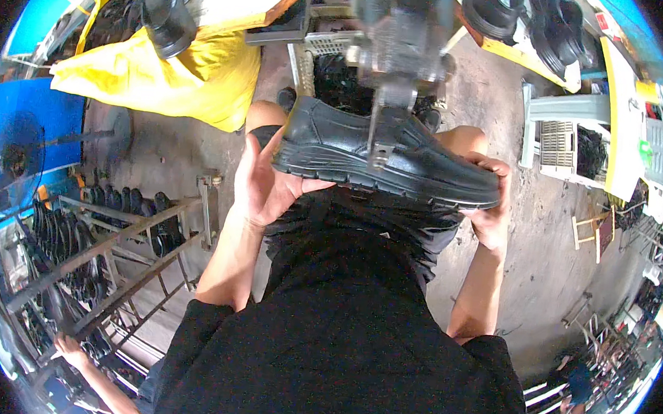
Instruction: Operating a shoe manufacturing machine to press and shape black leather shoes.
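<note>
A black leather shoe lies sideways in front of me, its toe to the right and its thick ridged sole facing me. At the heel, my left hand supports it, thumb raised and fingers reaching under the sole edge. My right hand is closed around the toe, fingers over the top and thumb by the sole. A machine's metal arm comes down from above, partly blurred. Its narrow lower end overlaps the middle of the shoe; whether they touch, I cannot tell.
A yellow sack sits at the far left, with a dark shoe on it. Racks of black shoes stand at left, where another person's hand grips a bar. More shoes lie on the far-right table; a crate is below.
</note>
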The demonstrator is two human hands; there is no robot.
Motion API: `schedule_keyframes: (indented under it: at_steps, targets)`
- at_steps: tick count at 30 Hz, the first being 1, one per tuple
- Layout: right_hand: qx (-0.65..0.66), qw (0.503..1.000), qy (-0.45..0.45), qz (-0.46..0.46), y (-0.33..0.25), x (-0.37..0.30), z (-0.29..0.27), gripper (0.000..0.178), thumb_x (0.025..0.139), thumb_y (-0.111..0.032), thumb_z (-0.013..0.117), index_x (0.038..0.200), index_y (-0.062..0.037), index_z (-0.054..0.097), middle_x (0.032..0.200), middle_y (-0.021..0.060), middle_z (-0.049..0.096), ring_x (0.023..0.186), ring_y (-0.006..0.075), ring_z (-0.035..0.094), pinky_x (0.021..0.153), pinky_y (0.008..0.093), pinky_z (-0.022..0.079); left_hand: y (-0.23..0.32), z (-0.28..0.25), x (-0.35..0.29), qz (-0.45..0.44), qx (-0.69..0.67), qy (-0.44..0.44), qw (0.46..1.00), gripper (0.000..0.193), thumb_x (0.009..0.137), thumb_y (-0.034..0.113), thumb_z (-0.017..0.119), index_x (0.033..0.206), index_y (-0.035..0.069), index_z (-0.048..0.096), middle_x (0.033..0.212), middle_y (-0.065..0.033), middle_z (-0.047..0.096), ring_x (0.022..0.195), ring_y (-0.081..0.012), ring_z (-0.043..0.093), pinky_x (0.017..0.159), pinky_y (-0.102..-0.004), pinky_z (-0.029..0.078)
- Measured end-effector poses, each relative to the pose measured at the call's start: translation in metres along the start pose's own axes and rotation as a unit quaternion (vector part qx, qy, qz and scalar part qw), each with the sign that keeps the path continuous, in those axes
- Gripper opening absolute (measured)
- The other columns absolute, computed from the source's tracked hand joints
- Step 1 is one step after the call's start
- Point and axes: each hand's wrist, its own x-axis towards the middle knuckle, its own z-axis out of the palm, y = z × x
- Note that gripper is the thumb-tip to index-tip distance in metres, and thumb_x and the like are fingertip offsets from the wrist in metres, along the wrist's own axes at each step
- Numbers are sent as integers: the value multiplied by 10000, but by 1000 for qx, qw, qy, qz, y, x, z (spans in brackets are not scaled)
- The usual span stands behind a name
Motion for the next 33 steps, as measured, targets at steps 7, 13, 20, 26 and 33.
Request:
schedule_keyframes:
  at_steps: [7,13,20,26,33]
  targets:
    - [-32,986,137,-95,-39,-2,0,901,682,-228,904,1403,-59,388,1340,202,527,1228,307,543,1059,433,431,-16,34,10,63,83,-14,994,767,971,680,374,1492,117,397,1455,-179,503,1341,-389,481,1057,-619,430]
    - [-71,976,167,-119,-70,2,11,943,668,-264,916,1415,-41,386,1320,230,536,1207,336,561,1041,446,449,-16,42,19,39,71,9,997,811,956,705,380,1516,119,355,1504,-180,445,1341,-416,474,1053,-636,425]
    - [-79,980,135,-121,-71,11,21,961,661,-276,928,1412,-25,385,1312,229,541,1193,324,570,1027,430,461,-12,31,18,42,19,-25,999,904,922,741,411,1494,41,364,1465,-193,487,1323,-366,507,1062,-572,442]
    - [-66,984,118,-113,-54,22,24,889,698,-161,900,1412,-31,387,1310,202,544,1221,303,551,1049,429,452,-2,23,7,71,76,15,994,793,952,714,383,1496,137,395,1469,-117,503,1307,-348,524,1009,-615,477]
    - [-32,991,93,-93,-41,35,47,809,731,-114,863,1389,-59,396,1312,166,488,1226,315,550,1042,443,449,14,23,-7,107,84,98,986,801,947,713,397,1468,106,433,1417,-130,548,1285,-346,541,963,-595,523]
